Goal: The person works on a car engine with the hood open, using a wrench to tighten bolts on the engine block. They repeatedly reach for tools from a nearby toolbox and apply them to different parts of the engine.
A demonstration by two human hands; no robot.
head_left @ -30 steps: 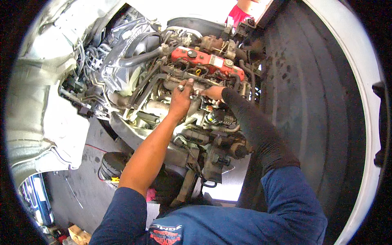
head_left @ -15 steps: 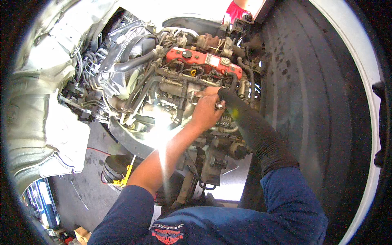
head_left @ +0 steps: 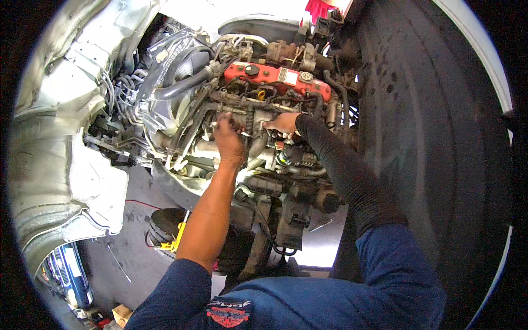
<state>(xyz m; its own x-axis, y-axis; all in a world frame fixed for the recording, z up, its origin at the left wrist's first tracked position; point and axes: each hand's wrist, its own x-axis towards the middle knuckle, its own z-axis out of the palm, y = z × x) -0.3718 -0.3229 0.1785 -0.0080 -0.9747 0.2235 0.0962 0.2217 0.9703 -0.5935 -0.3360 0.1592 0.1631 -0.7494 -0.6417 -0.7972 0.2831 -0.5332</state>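
Observation:
Both of my hands are in the side of an engine whose red valve cover [head_left: 278, 77] lies just beyond them. My left hand [head_left: 229, 138], bare and with curled fingers, is over the intake area left of a ribbed black hose. A small shiny bit shows by its fingers, too small to name. To its right, my right hand [head_left: 282, 124], in a dark sleeve, has its thumb and fingertips pressed together at a grey metal engine part [head_left: 263, 118]. What those fingertips grip is hidden. Below the right hand sits a connector [head_left: 280, 146] with a red piece.
A thick black hose [head_left: 184, 87] and radiator fan shroud lie to the left. Black panelling [head_left: 418, 137] rises along the right. Beneath are a tyre [head_left: 165, 224], a yellow tool [head_left: 175, 241] and a thin rod [head_left: 119, 263] on the floor. Red cloth [head_left: 318, 10] shows at the top.
My left hand has moved left, away from the right hand, and the shiny metal piece seen in it earlier no longer shows clearly. The right hand stays at nearly the same place.

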